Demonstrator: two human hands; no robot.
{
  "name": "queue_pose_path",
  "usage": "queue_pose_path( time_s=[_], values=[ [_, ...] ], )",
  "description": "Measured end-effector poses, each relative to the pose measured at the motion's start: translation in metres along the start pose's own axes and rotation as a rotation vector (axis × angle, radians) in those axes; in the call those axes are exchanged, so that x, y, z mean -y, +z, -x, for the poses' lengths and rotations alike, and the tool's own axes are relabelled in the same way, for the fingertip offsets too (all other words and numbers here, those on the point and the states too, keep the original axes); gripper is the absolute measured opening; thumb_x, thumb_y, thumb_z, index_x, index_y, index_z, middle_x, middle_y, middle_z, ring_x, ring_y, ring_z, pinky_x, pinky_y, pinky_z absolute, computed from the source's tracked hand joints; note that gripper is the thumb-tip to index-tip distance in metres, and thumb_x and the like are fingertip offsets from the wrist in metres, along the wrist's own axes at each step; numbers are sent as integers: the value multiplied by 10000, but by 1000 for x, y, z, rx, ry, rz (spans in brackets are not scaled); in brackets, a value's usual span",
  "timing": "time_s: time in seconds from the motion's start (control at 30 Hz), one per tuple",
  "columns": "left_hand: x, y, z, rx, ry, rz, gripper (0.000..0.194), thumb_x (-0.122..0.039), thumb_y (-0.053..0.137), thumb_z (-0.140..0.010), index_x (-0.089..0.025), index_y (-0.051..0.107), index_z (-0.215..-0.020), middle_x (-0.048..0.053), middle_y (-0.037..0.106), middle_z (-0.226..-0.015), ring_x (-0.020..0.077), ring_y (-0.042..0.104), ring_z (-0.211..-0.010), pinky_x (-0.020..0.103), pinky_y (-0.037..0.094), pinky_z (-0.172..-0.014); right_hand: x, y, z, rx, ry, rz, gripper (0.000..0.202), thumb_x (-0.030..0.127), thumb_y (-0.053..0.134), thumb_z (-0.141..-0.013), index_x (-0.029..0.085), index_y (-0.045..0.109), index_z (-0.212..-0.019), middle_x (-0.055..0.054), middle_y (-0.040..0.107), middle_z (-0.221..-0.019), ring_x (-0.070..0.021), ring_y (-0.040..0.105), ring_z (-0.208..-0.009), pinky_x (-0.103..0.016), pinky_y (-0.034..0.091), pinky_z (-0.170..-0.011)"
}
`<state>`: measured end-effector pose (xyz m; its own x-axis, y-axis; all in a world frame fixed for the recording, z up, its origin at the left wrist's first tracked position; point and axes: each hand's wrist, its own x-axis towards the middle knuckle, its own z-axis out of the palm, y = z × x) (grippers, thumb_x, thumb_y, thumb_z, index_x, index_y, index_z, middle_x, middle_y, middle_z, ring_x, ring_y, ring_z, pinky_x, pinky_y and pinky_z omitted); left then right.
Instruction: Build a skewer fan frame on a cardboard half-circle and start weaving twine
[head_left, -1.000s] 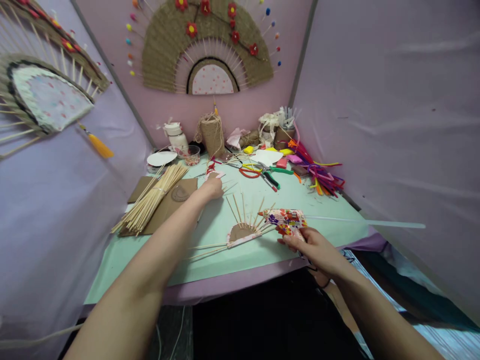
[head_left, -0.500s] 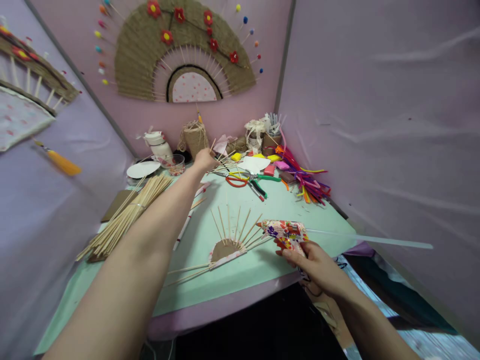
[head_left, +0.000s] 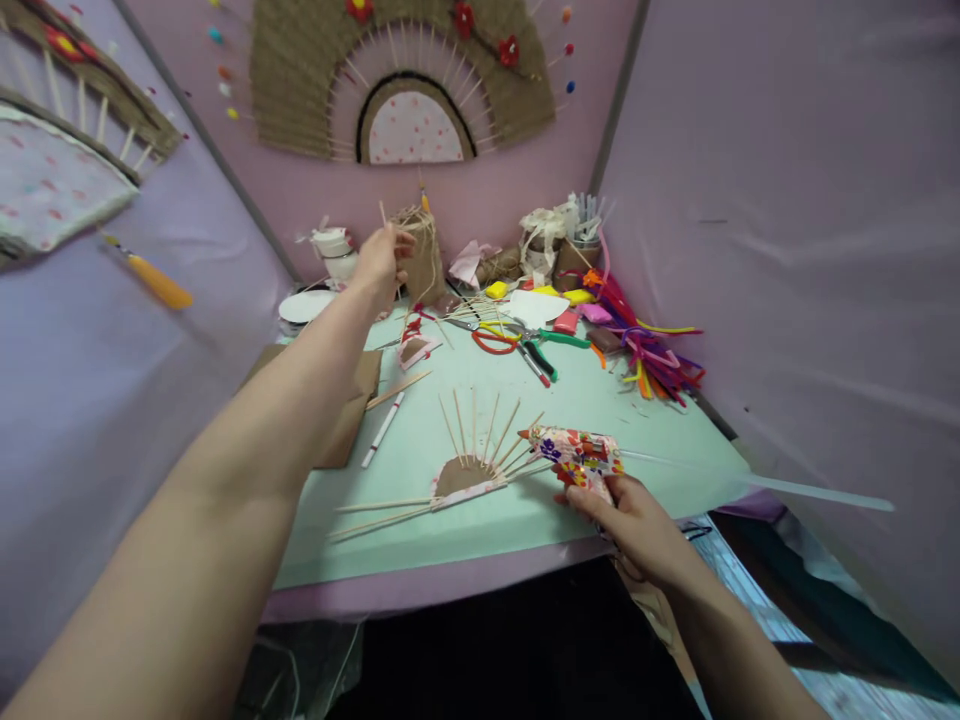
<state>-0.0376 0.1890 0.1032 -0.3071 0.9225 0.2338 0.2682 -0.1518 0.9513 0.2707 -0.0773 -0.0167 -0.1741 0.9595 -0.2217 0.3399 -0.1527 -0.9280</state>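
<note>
My left hand (head_left: 385,262) is raised near the back of the table, beside a twine spool (head_left: 424,262). Its fingers pinch a thin wooden stick (head_left: 382,213), whose tip shows above the knuckles. My right hand (head_left: 630,515) grips a flower-patterned glue gun (head_left: 574,450) with a long clear glue stick (head_left: 817,492) jutting from its rear. The gun's nozzle points left, near the sticks of a small fan frame (head_left: 466,476). That frame is a half-round of brown cardboard with a spotted pink edging and several wooden sticks (head_left: 382,523) fanning out.
Scissors (head_left: 495,343) and green-handled pliers (head_left: 562,340) lie at mid-table, with colourful pipe cleaners (head_left: 652,350) to their right. Brown cardboard (head_left: 360,395) and a white marker (head_left: 384,430) are at left. A large burlap fan (head_left: 292,100) hangs on the back wall.
My left hand has risen and moved back left with the stick, away from the stick pile. The glue gun stays in my right hand. The camera view has shifted.
</note>
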Motion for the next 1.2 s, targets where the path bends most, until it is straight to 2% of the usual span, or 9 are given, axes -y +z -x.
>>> queue_pose_path(
  time_s=[0.17,0.27,0.37,0.43,0.57,0.67,0.77,0.93,1.2],
  values=[
    [-18,-52,61,2,53,62,394,-454,381,-967,-165,646,-925,32,537,-740,139,582,-715,256,481,-627,11,10,6,6,-30,73,511,618,587,-769,146,749,-879,-113,736,-909,-293,665,-891,-359,513,-824],
    [-13,-81,111,153,35,-18,282,-397,502,-902,-162,652,-860,29,539,-730,119,555,-668,248,464,-622,14,13,10,13,-38,108,514,628,581,-759,144,750,-800,-128,733,-910,-298,662,-894,-370,504,-832],
    [2,-112,158,260,-31,-244,288,-419,520,-863,-175,671,-878,13,540,-660,114,496,-573,247,429,-566,17,15,13,25,-45,137,500,617,573,-768,148,746,-771,-123,728,-870,-288,660,-857,-361,508,-789],
    [13,-132,186,264,-26,-489,307,-459,563,-822,-194,695,-903,5,570,-655,136,512,-598,257,422,-575,18,18,15,53,-68,152,483,608,572,-777,156,737,-738,-116,723,-852,-279,656,-839,-349,512,-760],
    [34,-158,224,290,-100,-754,339,-486,579,-787,-223,722,-947,-3,678,-757,166,571,-668,266,427,-628,17,29,13,112,-112,141,441,591,607,-774,169,720,-715,-101,719,-854,-269,657,-854,-361,521,-808],
    [47,-154,230,295,-134,-846,334,-461,567,-792,-207,724,-942,16,717,-826,183,611,-719,274,435,-668,15,42,9,139,-76,-3,438,588,649,-759,166,726,-845,-97,726,-900,-269,679,-858,-388,535,-839],
    [53,-135,220,326,-67,-913,287,-411,552,-821,-194,716,-914,43,731,-851,206,645,-794,283,443,-725,15,57,6,199,-28,-170,468,582,658,-771,166,712,-979,-105,731,-999,-261,701,-856,-402,557,-835],
    [59,-99,201,394,12,-1113,271,-358,594,-829,-161,679,-993,120,729,-973,272,662,-931,319,462,-765,18,72,6,251,-199,-44,390,517,642,-817,184,710,-1009,-82,741,-983,-250,681,-940,-398,534,-889],
    [73,-80,192,471,-24,-1276,292,-123,440,-829,-85,644,-1034,229,693,-997,322,668,-914,369,477,-764,19,61,16,9,-338,93,214,359,618,-850,214,605,-1006,0,673,-760,-150,623,-632,-265,510,-620]
  ],
)
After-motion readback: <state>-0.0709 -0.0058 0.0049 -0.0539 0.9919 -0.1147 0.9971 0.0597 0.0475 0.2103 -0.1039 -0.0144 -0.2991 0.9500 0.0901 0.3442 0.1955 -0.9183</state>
